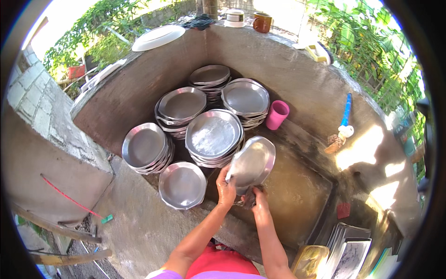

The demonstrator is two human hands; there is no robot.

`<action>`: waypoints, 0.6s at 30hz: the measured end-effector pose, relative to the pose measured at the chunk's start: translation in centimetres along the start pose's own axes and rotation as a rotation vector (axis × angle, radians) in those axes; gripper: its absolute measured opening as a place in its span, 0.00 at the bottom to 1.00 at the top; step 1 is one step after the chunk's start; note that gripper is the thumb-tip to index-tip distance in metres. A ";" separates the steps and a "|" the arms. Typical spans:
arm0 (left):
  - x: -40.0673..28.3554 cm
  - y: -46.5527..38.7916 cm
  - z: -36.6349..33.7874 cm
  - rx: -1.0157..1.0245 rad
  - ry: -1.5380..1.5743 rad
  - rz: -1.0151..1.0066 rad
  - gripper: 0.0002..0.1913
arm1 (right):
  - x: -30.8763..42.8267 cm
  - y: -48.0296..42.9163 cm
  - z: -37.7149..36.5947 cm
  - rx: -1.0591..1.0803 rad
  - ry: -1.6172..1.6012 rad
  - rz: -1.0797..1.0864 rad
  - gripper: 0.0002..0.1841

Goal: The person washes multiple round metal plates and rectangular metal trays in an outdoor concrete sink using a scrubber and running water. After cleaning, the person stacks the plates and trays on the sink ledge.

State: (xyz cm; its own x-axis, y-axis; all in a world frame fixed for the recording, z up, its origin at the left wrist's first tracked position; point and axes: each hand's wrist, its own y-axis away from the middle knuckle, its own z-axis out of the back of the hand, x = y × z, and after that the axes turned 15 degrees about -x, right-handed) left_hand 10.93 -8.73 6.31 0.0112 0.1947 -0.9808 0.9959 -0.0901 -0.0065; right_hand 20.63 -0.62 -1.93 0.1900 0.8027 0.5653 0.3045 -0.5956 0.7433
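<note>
My left hand (226,188) grips the near left rim of a shiny metal pan (253,162), which is tilted over the concrete basin (296,195). At the pan's lower edge, my right hand (258,200) is closed on a dark, wet scrubbing pad or cloth (249,198). Several stacks of round metal pans stand beyond and to the left, the nearest stack (213,134) just past the held pan. A single metal pan (183,185) lies left of my left hand. Behind the held pan stands a pink plastic cup (277,115).
Concrete walls (271,55) surround the basin. A tap with a blue pipe (345,111) sticks out at right. Rectangular metal trays (352,254) and a yellowish container (310,259) stand at lower right. A brush (320,52), a brown mug (262,22) and a white plate (158,37) rest on the wall top.
</note>
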 end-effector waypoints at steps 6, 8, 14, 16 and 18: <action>-2.7 -1.4 6.7 -0.318 0.251 0.233 0.17 | -1.3 5.5 1.9 0.431 1.161 0.783 0.22; -3.5 -1.8 10.3 -0.306 0.198 0.174 0.17 | -2.2 6.6 2.7 0.548 1.506 0.900 0.23; -2.0 -2.2 19.5 -0.422 -0.033 0.053 0.15 | -5.0 9.8 5.2 0.722 1.730 1.127 0.29; -0.9 -3.0 21.5 -0.405 -0.010 0.090 0.15 | -5.2 9.9 4.3 0.664 1.632 1.225 0.30; 0.4 -4.3 22.8 -0.401 -0.047 0.083 0.15 | -5.4 9.0 2.0 0.548 1.367 1.248 0.30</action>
State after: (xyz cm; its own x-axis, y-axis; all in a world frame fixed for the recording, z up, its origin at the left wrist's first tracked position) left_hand 4.60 -30.53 1.53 0.0980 0.1575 -0.9826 0.9479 0.2860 0.1404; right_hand 24.19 -10.24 0.97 -0.1663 -0.7301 0.6628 0.8614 -0.4347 -0.2628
